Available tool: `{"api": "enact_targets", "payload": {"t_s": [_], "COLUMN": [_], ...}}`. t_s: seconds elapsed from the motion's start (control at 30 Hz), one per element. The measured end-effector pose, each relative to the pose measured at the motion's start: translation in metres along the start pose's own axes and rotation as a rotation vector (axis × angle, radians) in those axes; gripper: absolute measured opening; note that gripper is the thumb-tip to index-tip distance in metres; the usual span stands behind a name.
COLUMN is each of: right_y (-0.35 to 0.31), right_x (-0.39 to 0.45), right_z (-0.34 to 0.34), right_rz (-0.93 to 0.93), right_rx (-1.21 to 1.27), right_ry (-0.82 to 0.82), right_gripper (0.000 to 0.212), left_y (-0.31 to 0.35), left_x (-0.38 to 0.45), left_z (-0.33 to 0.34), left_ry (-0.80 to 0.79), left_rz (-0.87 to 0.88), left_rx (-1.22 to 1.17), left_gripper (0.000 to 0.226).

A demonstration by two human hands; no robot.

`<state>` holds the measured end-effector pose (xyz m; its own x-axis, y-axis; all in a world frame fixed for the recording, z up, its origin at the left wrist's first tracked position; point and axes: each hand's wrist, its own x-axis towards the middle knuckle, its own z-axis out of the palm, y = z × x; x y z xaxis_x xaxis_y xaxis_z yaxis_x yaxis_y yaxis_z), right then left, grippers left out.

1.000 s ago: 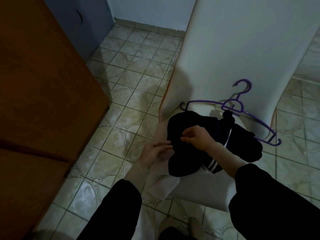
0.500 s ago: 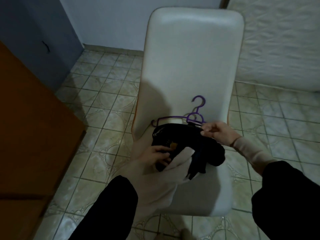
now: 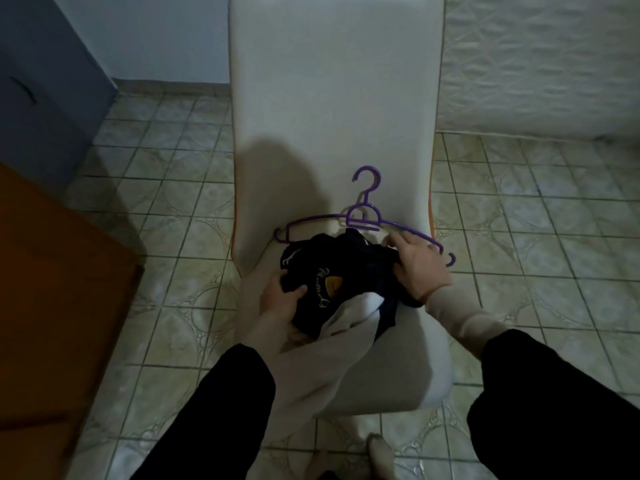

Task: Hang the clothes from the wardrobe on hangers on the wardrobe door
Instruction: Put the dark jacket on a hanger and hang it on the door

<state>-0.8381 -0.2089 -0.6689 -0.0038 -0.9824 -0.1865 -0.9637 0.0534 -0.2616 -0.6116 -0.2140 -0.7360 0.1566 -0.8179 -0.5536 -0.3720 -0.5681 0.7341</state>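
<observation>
- A white chair (image 3: 332,116) stands on the tiled floor (image 3: 166,188), facing you.
- A dark bundled garment (image 3: 332,285) sits mid-seat, over a pale cloth (image 3: 322,362) trailing off the seat's front edge.
- A purple hanger (image 3: 363,220) lies along the seat's back edge.
- Your right hand (image 3: 419,268) presses the garment's right side, fingers spread.
- Your left hand (image 3: 280,299) grips its left edge, thumb on top.

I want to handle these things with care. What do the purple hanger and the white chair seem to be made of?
The purple hanger looks like moulded plastic: thin, uniformly coloured bars with a slight sheen. The white chair seems covered in smooth, matte leather-like upholstery, with an orange edge; whether it is real leather or vinyl cannot be told.
</observation>
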Motion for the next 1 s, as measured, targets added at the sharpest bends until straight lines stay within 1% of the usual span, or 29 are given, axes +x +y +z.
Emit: {"api": "enact_targets", "payload": {"t_s": [0.07,0.13,0.2,0.23,0.3,0.4,0.43,0.47,0.5,0.57,0.6,0.67,0.8,0.9,1.0], "right_y": [-0.017,-0.033,-0.048,-0.056,-0.069,-0.081,-0.083,-0.083,-0.082,-0.079,-0.077,-0.073,-0.064,-0.059,-0.06], "right_x": [0.003,0.01,0.019,0.024,0.035,0.047,0.048,0.049,0.049,0.048,0.046,0.044,0.04,0.038,0.035], "right_z": [0.001,0.002,0.005,0.008,0.015,0.026,0.029,0.031,0.033,0.033,0.031,0.023,-0.009,-0.039,-0.079], "right_rz": [-0.094,-0.15,-0.168,-0.154,-0.088,0.017,0.044,0.066,0.077,0.071,0.063,0.065,0.112,0.117,0.062], "right_rx": [0.018,0.019,0.058,0.083,0.09,-0.02,-0.06,-0.088,-0.105,-0.118,-0.115,-0.066,0.112,0.34,0.448], "right_ry": [0.02,-0.004,0.007,0.01,-0.042,-0.162,-0.174,-0.17,-0.156,-0.111,-0.079,-0.009,0.133,0.144,0.132], "right_gripper": [0.04,0.036,0.031,0.033,0.046,0.07,0.073,0.071,0.062,0.037,0.03,0.028,0.028,0.028,0.023], "left_y": [-0.005,-0.006,-0.008,-0.01,-0.014,-0.018,-0.018,-0.019,-0.02,-0.021,-0.022,-0.019,-0.001,0.027,0.067], "left_x": [0.004,0.009,0.015,0.019,0.026,0.035,0.035,0.036,0.037,0.037,0.037,0.034,0.021,0.011,-0.003], "left_z": [0.001,-0.003,-0.008,-0.01,-0.015,-0.017,-0.017,-0.016,-0.016,-0.016,-0.017,-0.024,-0.042,-0.056,-0.074], "left_ry": [0.046,0.082,0.089,0.089,0.084,0.053,0.045,0.047,0.066,0.109,0.124,0.142,0.177,0.212,0.261], "left_rz": [-0.038,-0.09,-0.129,-0.145,-0.171,-0.201,-0.207,-0.207,-0.203,-0.184,-0.163,-0.118,-0.047,0.027,0.112], "left_rx": [-0.078,-0.126,-0.142,-0.152,-0.164,-0.196,-0.21,-0.207,-0.189,-0.176,-0.189,-0.207,-0.276,-0.28,-0.249], "left_gripper": [0.052,0.053,0.055,0.056,0.056,0.05,0.047,0.044,0.041,0.037,0.034,0.025,0.02,0.011,0.011]}}
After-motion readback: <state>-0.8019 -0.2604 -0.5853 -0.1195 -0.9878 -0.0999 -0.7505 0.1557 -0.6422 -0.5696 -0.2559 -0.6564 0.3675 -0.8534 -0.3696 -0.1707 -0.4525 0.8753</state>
